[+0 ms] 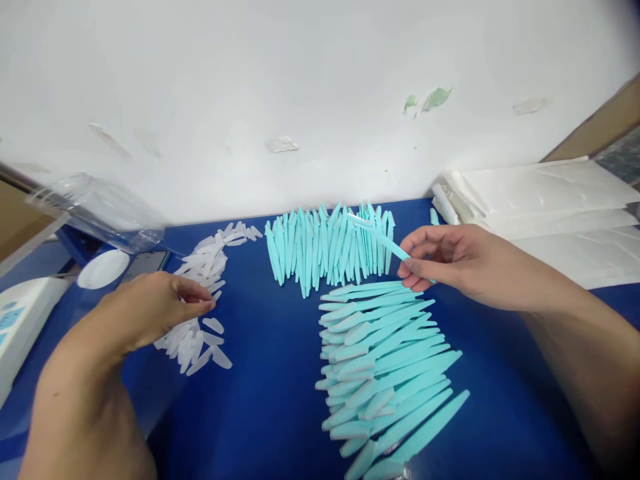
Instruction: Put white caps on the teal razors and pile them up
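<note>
My right hand (457, 263) pinches one turquoise plastic stick (385, 243) by its end, holding it over a fanned row of turquoise sticks (325, 247) at the back of the blue table (265, 400). A second row of turquoise sticks with pale caps (380, 373) lies below that hand. My left hand (150, 310) rests with fingers curled on a heap of clear white caps (200, 313); whether it holds a cap I cannot tell.
A white wall rises behind the table. Stacked white plastic bags (545, 207) lie at the right. A clear plastic bag (100, 207), a white round lid (103, 268) and a white device (20, 320) sit at the left.
</note>
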The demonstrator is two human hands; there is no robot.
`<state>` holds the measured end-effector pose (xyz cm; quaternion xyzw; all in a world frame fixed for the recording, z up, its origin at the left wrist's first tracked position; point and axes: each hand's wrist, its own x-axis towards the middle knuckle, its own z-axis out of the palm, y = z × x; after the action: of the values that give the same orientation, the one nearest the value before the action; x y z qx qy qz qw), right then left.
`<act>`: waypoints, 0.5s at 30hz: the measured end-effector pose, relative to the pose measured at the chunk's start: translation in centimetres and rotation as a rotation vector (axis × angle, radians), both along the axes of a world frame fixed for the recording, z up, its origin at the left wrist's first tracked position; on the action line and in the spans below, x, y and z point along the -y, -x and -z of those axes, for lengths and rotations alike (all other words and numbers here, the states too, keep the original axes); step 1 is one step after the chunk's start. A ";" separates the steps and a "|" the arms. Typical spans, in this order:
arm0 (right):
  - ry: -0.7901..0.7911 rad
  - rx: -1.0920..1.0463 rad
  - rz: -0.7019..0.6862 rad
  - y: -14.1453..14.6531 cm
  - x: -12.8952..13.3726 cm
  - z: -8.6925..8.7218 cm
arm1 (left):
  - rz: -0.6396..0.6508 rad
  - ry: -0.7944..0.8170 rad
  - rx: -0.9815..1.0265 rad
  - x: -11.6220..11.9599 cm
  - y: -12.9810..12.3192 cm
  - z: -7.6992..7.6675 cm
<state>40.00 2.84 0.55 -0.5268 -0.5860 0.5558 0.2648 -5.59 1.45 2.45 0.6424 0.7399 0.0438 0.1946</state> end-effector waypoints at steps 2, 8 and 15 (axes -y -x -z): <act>0.008 0.010 -0.047 0.2 0.2 -0.1 | 0.047 0.109 -0.163 0.1 -1.1 -0.4; -0.009 0.108 -0.170 1.2 0.6 -0.5 | 0.175 0.169 -0.124 0.1 -3.6 -0.3; -0.054 0.175 -0.231 1.4 0.8 -0.3 | 0.280 0.115 -0.018 -0.6 -3.6 2.1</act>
<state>38.58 2.05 0.90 -0.4951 -0.6783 0.5185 0.1613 -2.01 2.02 0.34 0.7275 0.6461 -0.0321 0.2285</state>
